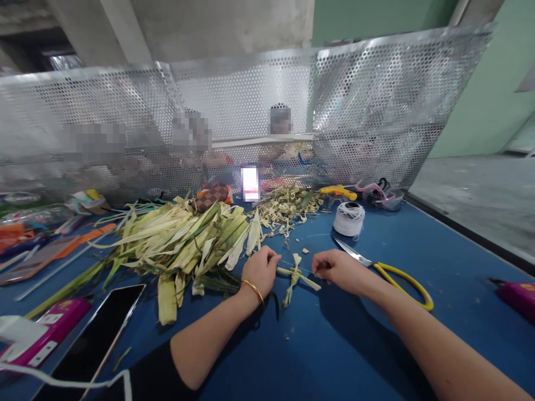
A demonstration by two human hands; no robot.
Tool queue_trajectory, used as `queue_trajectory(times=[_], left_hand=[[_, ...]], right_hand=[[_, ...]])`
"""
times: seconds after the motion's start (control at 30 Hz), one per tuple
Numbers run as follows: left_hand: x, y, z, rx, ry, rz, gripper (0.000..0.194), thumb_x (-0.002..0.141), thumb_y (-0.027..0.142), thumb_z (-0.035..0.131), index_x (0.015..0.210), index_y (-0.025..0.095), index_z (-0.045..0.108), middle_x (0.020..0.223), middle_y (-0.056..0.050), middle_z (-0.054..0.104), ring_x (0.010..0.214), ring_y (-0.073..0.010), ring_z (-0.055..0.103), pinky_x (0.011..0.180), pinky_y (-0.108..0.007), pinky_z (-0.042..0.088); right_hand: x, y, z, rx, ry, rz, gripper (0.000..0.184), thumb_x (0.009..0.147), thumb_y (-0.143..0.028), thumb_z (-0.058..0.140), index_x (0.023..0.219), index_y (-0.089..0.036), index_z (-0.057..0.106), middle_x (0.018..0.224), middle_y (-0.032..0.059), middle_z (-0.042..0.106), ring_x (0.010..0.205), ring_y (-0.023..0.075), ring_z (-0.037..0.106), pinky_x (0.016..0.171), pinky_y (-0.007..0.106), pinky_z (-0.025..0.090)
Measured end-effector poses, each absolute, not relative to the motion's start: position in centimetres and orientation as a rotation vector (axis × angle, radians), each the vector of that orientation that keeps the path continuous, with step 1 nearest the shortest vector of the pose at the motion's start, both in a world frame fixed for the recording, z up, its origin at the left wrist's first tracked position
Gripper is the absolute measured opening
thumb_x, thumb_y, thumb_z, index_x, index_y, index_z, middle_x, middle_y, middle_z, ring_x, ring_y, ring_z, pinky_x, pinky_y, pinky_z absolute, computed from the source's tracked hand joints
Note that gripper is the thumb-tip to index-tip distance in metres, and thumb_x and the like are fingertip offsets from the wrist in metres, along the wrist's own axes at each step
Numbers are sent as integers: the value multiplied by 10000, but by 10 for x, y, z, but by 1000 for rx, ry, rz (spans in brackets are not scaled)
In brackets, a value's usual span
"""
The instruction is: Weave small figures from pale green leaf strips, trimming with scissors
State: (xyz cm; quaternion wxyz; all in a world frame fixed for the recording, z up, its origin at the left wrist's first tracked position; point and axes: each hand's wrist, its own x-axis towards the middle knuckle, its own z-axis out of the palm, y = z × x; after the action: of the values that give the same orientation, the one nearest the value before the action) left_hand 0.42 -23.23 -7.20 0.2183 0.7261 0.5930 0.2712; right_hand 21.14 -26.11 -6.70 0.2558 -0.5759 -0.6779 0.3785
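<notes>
A small cross-shaped figure of knotted pale husk strips (295, 277) lies between my hands, just above the blue table. My left hand (259, 271), with a gold bangle at the wrist, is closed in a pinch on a fine thread at the figure's left side; one husk arm reaches to its fingers. On the other side my right hand (333, 269) pinches the thread too, which runs taut across the figure's middle. Scissors with yellow handles (403, 284) lie partly behind my right forearm. Beyond them stands a spool of white thread (349, 219).
A big pile of dried husk leaves (188, 236) spreads to the left, with husk scraps (288, 206) behind. A phone (98, 334) and a magenta power strip (54, 326) lie at left front. A perforated metal screen (251, 83) closes the back; people sit behind it.
</notes>
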Motion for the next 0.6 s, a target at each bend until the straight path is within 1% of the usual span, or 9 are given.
queue_trajectory(times=[0.1, 0.27, 0.33, 0.43, 0.47, 0.53, 0.6], left_hand=[[4, -232, -72, 2005, 1628, 745, 146, 857, 282, 500, 750, 206, 564, 714, -2, 632, 702, -160, 567, 641, -255, 357], [3, -231, -69, 2046, 1610, 707, 163, 862, 288, 488, 729, 207, 535, 691, 1, 614, 691, -161, 558, 640, -256, 348], [3, -231, -68, 2076, 1614, 692, 167, 858, 295, 488, 719, 209, 523, 682, 3, 597, 683, -162, 544, 629, -257, 336], [3, -231, -68, 2086, 1589, 698, 184, 851, 305, 481, 696, 211, 511, 653, 13, 560, 653, -156, 512, 609, -256, 316], [2, -230, -69, 2074, 1578, 711, 194, 846, 308, 482, 681, 210, 507, 635, 18, 544, 636, -153, 497, 602, -257, 309], [2, -228, -70, 2025, 1536, 766, 213, 826, 312, 495, 641, 204, 501, 598, 28, 510, 604, -144, 468, 588, -257, 297], [1, -226, -69, 1909, 1442, 876, 226, 800, 322, 510, 612, 196, 509, 579, 32, 495, 590, -133, 449, 587, -254, 303]], right_hand=[[210, -260, -66, -1509, -1844, 1020, 62, 658, -187, 568, 597, -197, 563, 507, -52, 477, 500, 112, 414, 500, 240, 297], [197, -262, -66, -1360, -1760, 1001, 188, 735, -349, 568, 634, -195, 534, 589, -42, 486, 579, 119, 428, 557, 250, 322], [190, -265, -65, -1250, -1636, 1054, 225, 736, -377, 591, 621, -194, 530, 615, -28, 518, 627, 133, 474, 588, 258, 348], [183, -270, -62, -1055, -1446, 1177, 273, 737, -385, 627, 578, -199, 509, 652, 12, 597, 782, 177, 561, 643, 267, 387], [182, -271, -62, -1011, -1403, 1218, 274, 744, -389, 630, 587, -199, 510, 683, 23, 626, 791, 179, 574, 647, 271, 394], [181, -272, -60, -975, -1345, 1281, 267, 760, -411, 625, 635, -195, 529, 714, 23, 648, 686, 154, 577, 615, 273, 394], [181, -271, -61, -987, -1310, 1309, 280, 770, -437, 615, 662, -193, 530, 692, 3, 632, 564, 119, 535, 581, 272, 382]])
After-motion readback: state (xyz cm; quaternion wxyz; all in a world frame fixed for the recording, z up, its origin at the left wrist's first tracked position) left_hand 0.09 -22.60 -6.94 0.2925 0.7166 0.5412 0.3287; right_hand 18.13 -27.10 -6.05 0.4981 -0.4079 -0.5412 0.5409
